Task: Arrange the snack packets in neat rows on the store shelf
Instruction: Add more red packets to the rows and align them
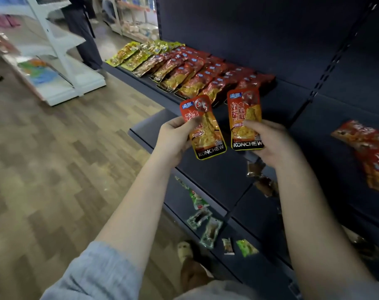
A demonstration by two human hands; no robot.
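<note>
Left hand (173,137) pinches one packet (205,128), right hand (268,144) another (244,120), faces up, likely to match the rows (195,72) at 12 o'clock.

A shop: dark display shelves (205,98) stocked with rowed snack packets (184,70), aisle flooring (54,159).

Rows of snack packets (192,70) lie on the upper shelf (141,80), behind the two hands. The left hand (173,137) holds one packet (205,131); the right hand (268,144) holds another (244,118) beside it. Loose packets (205,221) lie on the lower shelf (238,267) below.
</note>
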